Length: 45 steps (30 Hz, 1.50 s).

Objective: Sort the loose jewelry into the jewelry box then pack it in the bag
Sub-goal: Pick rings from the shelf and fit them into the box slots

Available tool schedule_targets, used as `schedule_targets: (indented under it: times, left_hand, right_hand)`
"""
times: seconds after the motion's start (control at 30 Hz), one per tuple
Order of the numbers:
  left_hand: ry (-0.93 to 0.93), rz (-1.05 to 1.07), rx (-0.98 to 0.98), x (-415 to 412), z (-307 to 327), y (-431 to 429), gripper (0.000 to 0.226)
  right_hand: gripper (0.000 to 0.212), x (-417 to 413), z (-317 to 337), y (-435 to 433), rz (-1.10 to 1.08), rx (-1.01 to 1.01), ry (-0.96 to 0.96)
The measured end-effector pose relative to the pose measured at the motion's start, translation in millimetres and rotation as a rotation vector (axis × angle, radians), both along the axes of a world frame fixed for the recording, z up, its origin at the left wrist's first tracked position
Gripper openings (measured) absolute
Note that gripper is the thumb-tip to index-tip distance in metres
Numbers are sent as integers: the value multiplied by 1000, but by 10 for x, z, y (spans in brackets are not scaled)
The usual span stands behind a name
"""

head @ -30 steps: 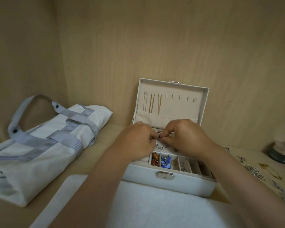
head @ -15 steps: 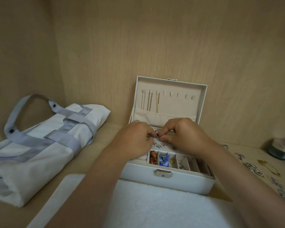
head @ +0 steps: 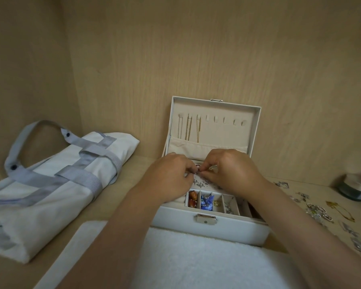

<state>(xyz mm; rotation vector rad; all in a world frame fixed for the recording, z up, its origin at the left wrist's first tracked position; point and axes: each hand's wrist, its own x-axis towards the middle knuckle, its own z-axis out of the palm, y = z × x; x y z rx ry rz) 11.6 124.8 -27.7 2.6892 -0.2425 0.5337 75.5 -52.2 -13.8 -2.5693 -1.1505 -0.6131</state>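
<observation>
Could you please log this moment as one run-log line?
left hand, right hand: pinching small piece | jewelry box: open | loose jewelry: on right | bag: lying left

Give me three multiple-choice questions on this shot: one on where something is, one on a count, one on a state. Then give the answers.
1. Where does the tote bag lie?
A. To the left of the jewelry box
B. To its right
C. Inside it

2. How many gold chains hang in the lid?
A. One
B. Three
C. Seven

3. What state is the jewelry box in?
A. Shut and latched
B. Open, lid upright
C. Upside down

Answers:
1 A: the bag lies flat at the box's left.
2 B: three chains hang side by side.
3 B: the lid stands upright behind the base.
</observation>
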Motion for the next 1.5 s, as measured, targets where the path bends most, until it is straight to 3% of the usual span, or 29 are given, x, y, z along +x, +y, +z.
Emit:
schedule_targets:
  times: [0.2, 0.4, 0.63, 0.83, 0.97, 1.17, 1.3, 1.5]
  left_hand:
    - [-11, 2, -6, 9, -12, 1, 28]
    - [-16, 1, -6, -11, 2, -10, 28]
    - [-31, -39, -32, -53, 26, -61, 25]
    - [-80, -93, 13, -73, 32, -212, 19]
    - [-106, -114, 66, -87, 32, -260, 18]
    - [-54, -130, -41, -77, 3, -221, 18]
    - [-88, -75, -230, -95, 22, -205, 23]
    - [-121, -123, -556, -148, 102, -282, 19]
  right_hand:
    - [9, 23, 61, -52, 30, 28, 207]
    - [8, 63, 32, -70, 30, 12, 260]
    - [11, 89, 236, -296, 7, 192, 307]
    - [8, -38, 295, -500, 38, 151, 534]
    - [11, -73, 251, -456, 54, 77, 564]
    - [6, -95, 223, -418, 69, 93, 617]
    - [3, -60, 233, -410, 83, 312, 648]
    - [7, -134, 271, -332, 120, 651, 841]
